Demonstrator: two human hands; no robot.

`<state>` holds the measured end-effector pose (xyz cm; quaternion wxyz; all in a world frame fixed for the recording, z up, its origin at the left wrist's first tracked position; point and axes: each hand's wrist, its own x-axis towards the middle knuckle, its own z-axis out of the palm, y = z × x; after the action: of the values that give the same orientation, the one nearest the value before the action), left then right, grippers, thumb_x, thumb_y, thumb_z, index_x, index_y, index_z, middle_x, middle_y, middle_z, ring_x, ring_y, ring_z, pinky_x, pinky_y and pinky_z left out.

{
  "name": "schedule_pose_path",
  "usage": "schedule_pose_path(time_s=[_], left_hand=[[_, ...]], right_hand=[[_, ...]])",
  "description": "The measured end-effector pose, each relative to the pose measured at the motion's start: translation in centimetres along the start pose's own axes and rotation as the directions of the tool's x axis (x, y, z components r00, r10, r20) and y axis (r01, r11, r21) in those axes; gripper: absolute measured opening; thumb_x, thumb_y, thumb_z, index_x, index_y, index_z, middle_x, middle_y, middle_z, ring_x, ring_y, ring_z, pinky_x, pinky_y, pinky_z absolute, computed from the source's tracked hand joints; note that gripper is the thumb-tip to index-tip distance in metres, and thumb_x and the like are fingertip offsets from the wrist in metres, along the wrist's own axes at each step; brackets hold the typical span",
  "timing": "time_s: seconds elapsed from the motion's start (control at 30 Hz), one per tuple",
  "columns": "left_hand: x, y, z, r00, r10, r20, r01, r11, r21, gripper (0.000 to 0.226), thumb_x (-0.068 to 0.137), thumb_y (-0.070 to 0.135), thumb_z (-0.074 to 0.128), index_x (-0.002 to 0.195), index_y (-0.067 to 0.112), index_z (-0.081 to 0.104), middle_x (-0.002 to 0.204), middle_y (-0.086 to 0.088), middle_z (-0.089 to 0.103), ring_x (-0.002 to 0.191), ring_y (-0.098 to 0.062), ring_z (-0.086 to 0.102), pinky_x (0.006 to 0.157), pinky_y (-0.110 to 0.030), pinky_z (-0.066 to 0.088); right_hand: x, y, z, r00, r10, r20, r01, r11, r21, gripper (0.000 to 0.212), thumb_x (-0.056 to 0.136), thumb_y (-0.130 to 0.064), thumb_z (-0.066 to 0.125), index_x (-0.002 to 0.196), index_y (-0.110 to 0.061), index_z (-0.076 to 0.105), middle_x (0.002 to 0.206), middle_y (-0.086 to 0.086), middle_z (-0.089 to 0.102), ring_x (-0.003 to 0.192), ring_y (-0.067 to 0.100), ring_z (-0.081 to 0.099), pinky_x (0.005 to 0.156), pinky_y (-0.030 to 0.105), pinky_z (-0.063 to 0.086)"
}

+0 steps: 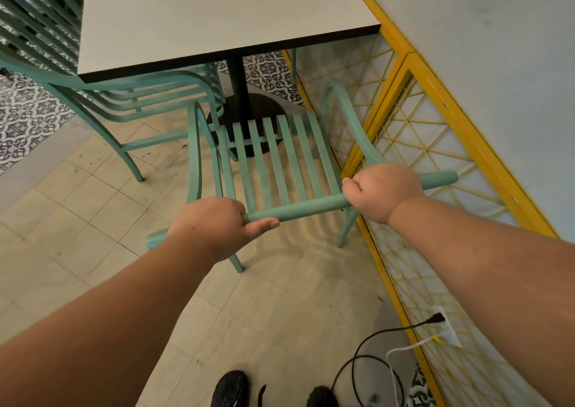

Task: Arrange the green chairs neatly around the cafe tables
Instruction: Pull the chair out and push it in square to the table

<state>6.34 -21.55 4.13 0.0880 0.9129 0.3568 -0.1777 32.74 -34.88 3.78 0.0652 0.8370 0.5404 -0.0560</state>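
A green slatted chair (280,158) stands in front of me, facing the cafe table (217,18), with its seat front reaching the table's black pedestal. My left hand (214,223) grips the left part of the chair's top back rail. My right hand (379,192) grips the same rail further right. A second green chair (130,102) sits at the table's left side, its seat tucked partly under the tabletop. More green slats (34,24) show at the far left edge.
A yellow lattice partition (435,145) runs close along the right of the chair, against a pale wall. Black and white cables (373,360) lie on the tiled floor near a wall socket at lower right. My shoes (231,388) show at the bottom.
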Motion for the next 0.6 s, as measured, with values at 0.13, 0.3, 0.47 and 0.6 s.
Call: schedule_pose_path(time_s=[0.13, 0.3, 0.47, 0.6], left_hand=[[1.4, -0.3, -0.1, 1.000, 0.001, -0.026, -0.001, 1.000, -0.017, 0.092, 0.066, 0.102, 0.011, 0.074, 0.024, 0.060, 0.066, 0.002, 0.065, 0.060, -0.015, 0.063, 0.058, -0.035, 0.061], [1.5, -0.3, -0.2, 0.999, -0.004, -0.036, 0.004, 1.000, -0.010, 0.090, 0.066, 0.101, 0.012, 0.074, 0.026, 0.060, 0.065, 0.004, 0.064, 0.059, -0.013, 0.062, 0.052, -0.031, 0.058], [1.6, -0.3, -0.3, 0.999, -0.014, -0.035, 0.014, 1.000, -0.015, 0.090, 0.065, 0.102, 0.012, 0.074, 0.027, 0.060, 0.066, 0.005, 0.064, 0.059, -0.012, 0.062, 0.052, -0.030, 0.056], [1.4, -0.1, -0.4, 1.000, -0.014, -0.005, 0.014, 0.999, -0.053, 0.093, 0.064, 0.104, 0.012, 0.076, 0.026, 0.062, 0.069, 0.003, 0.066, 0.062, -0.015, 0.064, 0.056, -0.033, 0.059]], right_hand=[[1.7, 0.3, -0.3, 1.000, -0.021, 0.006, 0.021, 1.000, -0.014, 0.054, 0.099, -0.042, 0.027, 0.060, -0.017, 0.055, 0.061, 0.003, 0.056, 0.059, 0.024, 0.055, 0.055, 0.035, 0.046], [2.0, 0.5, -0.2, 0.999, -0.039, -0.012, 0.038, 0.998, -0.043, 0.052, 0.098, -0.040, 0.028, 0.058, -0.018, 0.053, 0.059, 0.002, 0.055, 0.057, 0.023, 0.055, 0.053, 0.035, 0.045], [2.0, 0.5, -0.4, 0.999, -0.033, -0.006, 0.033, 0.999, -0.038, 0.051, 0.098, -0.040, 0.028, 0.060, -0.019, 0.055, 0.060, 0.001, 0.056, 0.058, 0.022, 0.055, 0.055, 0.037, 0.050], [1.7, 0.4, -1.0, 0.998, -0.046, 0.041, 0.046, 0.999, 0.009, 0.057, 0.102, -0.047, 0.023, 0.066, -0.020, 0.058, 0.066, 0.002, 0.060, 0.063, 0.021, 0.057, 0.064, 0.041, 0.054]])
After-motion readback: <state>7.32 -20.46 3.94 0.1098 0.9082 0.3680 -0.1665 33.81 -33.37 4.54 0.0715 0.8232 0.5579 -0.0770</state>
